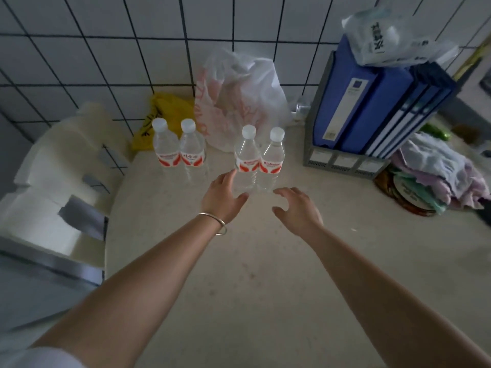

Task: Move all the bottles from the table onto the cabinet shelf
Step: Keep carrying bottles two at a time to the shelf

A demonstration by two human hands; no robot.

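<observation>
1. My left hand (223, 196) is stretched out over the pale surface (239, 274), fingers spread and relaxed, holding nothing; its fingertips are right at the lower left side of the third bottle (246, 158), though I cannot tell if they touch it.
2. My right hand (297, 208) is beside it on the right, fingers loosely curved and apart, gripping nothing, just near of the fourth bottle (271, 160).
3. 4 clear water bottles with white caps and red-and-white labels stand upright on the surface in 2 pairs. The first bottle (164, 147) and second bottle (191, 150) stand side by side, farther away and to the left; the third and fourth stand together, nearer to my hands.
4. A thin bracelet (216, 221) circles my left wrist.
5. Behind the bottles, against the tiled wall (106, 49), sit a white plastic bag (239, 96) and a yellow bag (170, 110).
6. To the right, a grey file holder (340, 158) carries blue binders (372, 110), with folded cloths (441, 179) further right.
</observation>
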